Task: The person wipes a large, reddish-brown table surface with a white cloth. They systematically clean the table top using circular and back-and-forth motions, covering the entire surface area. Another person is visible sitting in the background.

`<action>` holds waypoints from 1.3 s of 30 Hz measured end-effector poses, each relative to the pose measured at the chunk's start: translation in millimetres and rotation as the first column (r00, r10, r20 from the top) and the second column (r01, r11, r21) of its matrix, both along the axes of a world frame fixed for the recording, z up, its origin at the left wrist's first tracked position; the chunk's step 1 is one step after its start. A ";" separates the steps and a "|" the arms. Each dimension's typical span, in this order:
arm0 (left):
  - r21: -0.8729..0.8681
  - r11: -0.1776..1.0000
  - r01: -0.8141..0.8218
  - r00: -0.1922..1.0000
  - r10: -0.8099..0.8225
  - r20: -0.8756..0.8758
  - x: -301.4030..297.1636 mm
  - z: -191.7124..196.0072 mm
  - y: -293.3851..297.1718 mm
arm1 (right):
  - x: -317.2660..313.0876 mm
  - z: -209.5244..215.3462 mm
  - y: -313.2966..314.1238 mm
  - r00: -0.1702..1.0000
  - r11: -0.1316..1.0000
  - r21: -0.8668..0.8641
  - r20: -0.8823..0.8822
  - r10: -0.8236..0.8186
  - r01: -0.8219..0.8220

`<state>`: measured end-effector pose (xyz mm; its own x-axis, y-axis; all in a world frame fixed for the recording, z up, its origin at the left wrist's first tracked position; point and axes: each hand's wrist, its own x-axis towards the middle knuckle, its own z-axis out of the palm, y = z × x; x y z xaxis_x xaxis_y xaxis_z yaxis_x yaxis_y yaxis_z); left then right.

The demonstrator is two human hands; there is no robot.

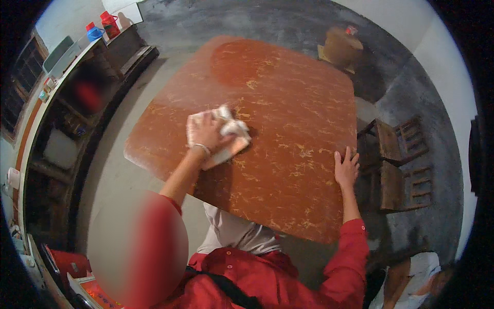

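Observation:
A large reddish-brown table [288, 123] with a marbled, yellow-flecked top fills the middle of the view. On its left part my left hand [208, 133] presses down on a crumpled pale cloth [234, 135], with the fingers over it. The cloth lies bunched against the tabletop and sticks out to the right of the hand. My right hand [347, 169] rests at the table's right edge, fingers spread and lying on the surface, with nothing in it.
Two wooden chairs [393, 185] stand to the right of the table. A round brown stool-like object [343, 47] is at the far right. Along the left wall runs a shelved counter [67, 72] with a red flask [109, 24] and a blue flask [94, 32] on top.

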<state>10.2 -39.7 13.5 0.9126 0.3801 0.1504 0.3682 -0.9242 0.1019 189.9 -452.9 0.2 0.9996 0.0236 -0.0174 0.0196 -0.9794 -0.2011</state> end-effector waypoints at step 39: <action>-0.118 0.889 0.443 0.890 -0.452 -0.064 -112.3 9.2 -71.9 | -2.2 4.3 -0.4 0.999 1.000 0.006 -0.050 0.003 -0.003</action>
